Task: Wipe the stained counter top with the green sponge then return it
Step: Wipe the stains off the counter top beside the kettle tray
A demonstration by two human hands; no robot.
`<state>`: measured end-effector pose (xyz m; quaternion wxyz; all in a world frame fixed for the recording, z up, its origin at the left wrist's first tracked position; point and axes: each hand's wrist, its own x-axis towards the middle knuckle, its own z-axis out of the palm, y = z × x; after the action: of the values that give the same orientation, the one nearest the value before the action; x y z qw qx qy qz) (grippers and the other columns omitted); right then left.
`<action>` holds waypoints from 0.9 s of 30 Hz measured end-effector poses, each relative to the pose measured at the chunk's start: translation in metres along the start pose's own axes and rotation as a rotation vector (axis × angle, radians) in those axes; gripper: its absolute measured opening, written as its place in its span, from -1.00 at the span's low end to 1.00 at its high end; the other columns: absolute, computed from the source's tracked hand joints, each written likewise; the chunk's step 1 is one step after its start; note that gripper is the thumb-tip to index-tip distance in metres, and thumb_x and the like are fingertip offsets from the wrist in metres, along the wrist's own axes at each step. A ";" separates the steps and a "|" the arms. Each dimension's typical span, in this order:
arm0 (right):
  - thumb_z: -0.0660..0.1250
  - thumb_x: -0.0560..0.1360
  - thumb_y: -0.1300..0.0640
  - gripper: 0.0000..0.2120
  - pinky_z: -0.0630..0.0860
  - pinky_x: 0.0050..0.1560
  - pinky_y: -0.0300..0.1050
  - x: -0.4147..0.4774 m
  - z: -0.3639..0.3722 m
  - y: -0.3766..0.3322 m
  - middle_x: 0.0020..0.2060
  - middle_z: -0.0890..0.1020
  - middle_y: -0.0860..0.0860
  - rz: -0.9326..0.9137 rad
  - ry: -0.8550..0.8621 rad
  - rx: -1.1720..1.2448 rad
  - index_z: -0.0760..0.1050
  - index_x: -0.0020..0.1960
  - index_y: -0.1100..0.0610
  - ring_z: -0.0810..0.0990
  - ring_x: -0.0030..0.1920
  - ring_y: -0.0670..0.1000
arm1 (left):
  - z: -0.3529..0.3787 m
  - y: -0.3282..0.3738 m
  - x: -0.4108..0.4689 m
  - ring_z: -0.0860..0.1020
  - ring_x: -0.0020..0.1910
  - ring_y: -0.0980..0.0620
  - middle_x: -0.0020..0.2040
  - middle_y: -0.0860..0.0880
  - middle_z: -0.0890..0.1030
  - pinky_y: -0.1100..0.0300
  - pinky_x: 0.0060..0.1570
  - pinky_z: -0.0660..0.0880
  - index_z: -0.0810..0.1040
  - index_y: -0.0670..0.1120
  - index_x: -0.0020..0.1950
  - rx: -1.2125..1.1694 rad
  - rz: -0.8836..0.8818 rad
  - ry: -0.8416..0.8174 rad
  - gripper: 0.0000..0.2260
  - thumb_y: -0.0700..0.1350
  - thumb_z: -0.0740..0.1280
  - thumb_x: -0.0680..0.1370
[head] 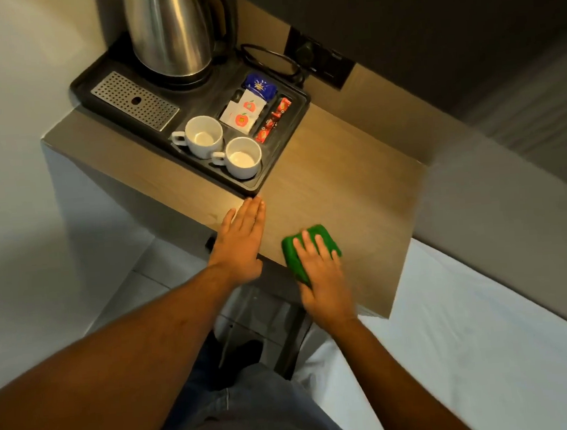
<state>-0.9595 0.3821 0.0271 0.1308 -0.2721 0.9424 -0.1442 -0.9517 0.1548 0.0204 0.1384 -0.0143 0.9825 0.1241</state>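
Wood-grain laminate covers the narrow desk (340, 176), which stands between a pale wall and a white-sheeted bed (470, 319). Taking the black plastic hospitality tray (198, 96) at the desk's far left as the landmark: it carries a brushed-steel electric kettle (169, 30), two white ceramic cups (222, 145) and some sachets, and its near corner almost meets the fingertips of the left hand (240, 242). That hand lies flat and released, palm down on the desk's front edge, gripping nothing and seemingly bracing the body.

Right of it, and further from the tray, the rectangular green sponge (298, 247) lies on the desk by the front edge. Its long axis runs roughly along the forearm, from the near edge towards the back wall. The right hand (324, 272) presses on it from above, fingers spread over its top, so it is pinned rather than clenched.

No stain can be made out on the bare wood. The open laminate stretches away to the right of the sponge and beyond it, so the right hand, already on the sponge, looks placed to sweep that way.
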 end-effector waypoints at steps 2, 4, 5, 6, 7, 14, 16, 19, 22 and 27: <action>0.22 0.61 0.08 -0.20 -0.12 0.70 0.20 -0.031 -0.008 0.031 0.76 -0.02 -0.19 0.127 0.028 0.028 -0.04 0.76 -0.18 -0.19 0.77 -0.05 | -0.001 0.001 0.001 -0.27 0.75 -0.15 0.77 -0.17 -0.29 -0.13 0.70 -0.20 -0.31 -0.18 0.73 0.004 0.002 -0.018 0.11 0.04 0.47 0.52; 0.28 0.65 0.14 -0.25 0.03 0.72 0.31 -0.038 -0.030 0.065 0.76 0.06 -0.09 0.313 0.091 0.030 0.07 0.76 -0.08 -0.06 0.77 0.07 | -0.003 0.001 0.001 -0.28 0.75 -0.16 0.76 -0.17 -0.30 -0.14 0.71 -0.21 -0.32 -0.18 0.73 0.001 0.000 -0.034 0.12 0.03 0.47 0.52; 0.28 0.68 0.15 -0.29 0.07 0.72 0.35 -0.030 -0.043 0.080 0.76 0.10 -0.03 0.395 0.120 0.012 0.11 0.76 -0.02 -0.01 0.77 0.13 | -0.004 0.001 0.001 -0.29 0.74 -0.15 0.76 -0.17 -0.31 -0.14 0.71 -0.21 -0.33 -0.17 0.73 -0.002 0.000 -0.039 0.12 0.03 0.47 0.52; 0.27 0.71 0.13 -0.34 0.09 0.71 0.35 -0.014 -0.055 0.092 0.75 0.13 0.02 0.468 0.145 -0.003 0.13 0.76 0.03 0.02 0.77 0.17 | -0.005 0.001 0.001 -0.30 0.74 -0.15 0.76 -0.17 -0.32 -0.14 0.71 -0.21 -0.33 -0.17 0.73 -0.003 0.001 -0.045 0.13 0.02 0.47 0.52; 0.23 0.73 0.11 -0.37 0.08 0.71 0.33 0.006 -0.066 0.101 0.75 0.14 0.06 0.531 0.174 -0.009 0.14 0.76 0.07 0.03 0.76 0.19 | -0.005 0.000 0.001 -0.30 0.74 -0.16 0.76 -0.17 -0.32 -0.15 0.71 -0.21 -0.33 -0.18 0.73 -0.001 0.005 -0.048 0.13 0.02 0.48 0.51; 0.21 0.71 0.04 -0.30 0.01 0.74 0.27 0.062 -0.042 0.033 0.76 0.01 0.01 0.403 0.147 -0.034 -0.01 0.77 0.00 -0.05 0.76 0.13 | -0.002 0.001 0.002 -0.28 0.75 -0.15 0.77 -0.16 -0.29 -0.16 0.72 -0.18 -0.31 -0.17 0.73 0.005 -0.007 -0.048 0.16 0.02 0.51 0.48; 0.18 0.74 -0.12 -0.30 0.00 0.73 0.21 0.020 -0.014 0.009 0.77 0.01 -0.01 0.285 0.104 -0.054 -0.02 0.77 -0.02 -0.04 0.77 0.09 | -0.002 -0.001 0.003 -0.27 0.75 -0.15 0.77 -0.15 -0.29 -0.17 0.72 -0.18 -0.31 -0.17 0.74 -0.010 -0.006 -0.050 0.17 0.04 0.51 0.47; 0.03 0.74 -0.28 -0.31 0.07 0.73 0.19 -0.044 0.000 0.022 0.77 0.04 -0.04 0.319 0.098 -0.055 -0.02 0.78 -0.04 0.00 0.77 0.08 | -0.001 -0.002 0.003 -0.27 0.75 -0.15 0.77 -0.15 -0.29 -0.19 0.72 -0.15 -0.32 -0.16 0.73 -0.020 -0.003 -0.048 0.19 0.04 0.53 0.46; 0.00 0.74 -0.29 -0.31 0.15 0.71 0.26 -0.067 -0.014 0.051 0.76 0.09 -0.01 0.469 0.116 -0.053 0.02 0.77 -0.01 0.04 0.76 0.14 | 0.002 -0.002 0.003 -0.27 0.75 -0.15 0.77 -0.15 -0.30 -0.20 0.73 -0.14 -0.33 -0.16 0.73 -0.016 -0.003 -0.041 0.20 0.05 0.53 0.46; 0.11 0.78 -0.09 -0.39 0.13 0.70 0.29 0.025 -0.070 0.098 0.73 0.21 0.11 0.558 0.189 -0.051 0.14 0.74 0.15 0.10 0.74 0.21 | 0.002 -0.004 0.005 -0.28 0.75 -0.15 0.77 -0.15 -0.30 -0.17 0.71 -0.18 -0.33 -0.16 0.73 -0.021 0.011 -0.041 0.19 0.03 0.52 0.45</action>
<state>-1.0489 0.4620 0.0536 0.0702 0.0088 0.9921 -0.1036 -0.9560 0.1518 0.0161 0.1578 -0.0077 0.9781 0.1356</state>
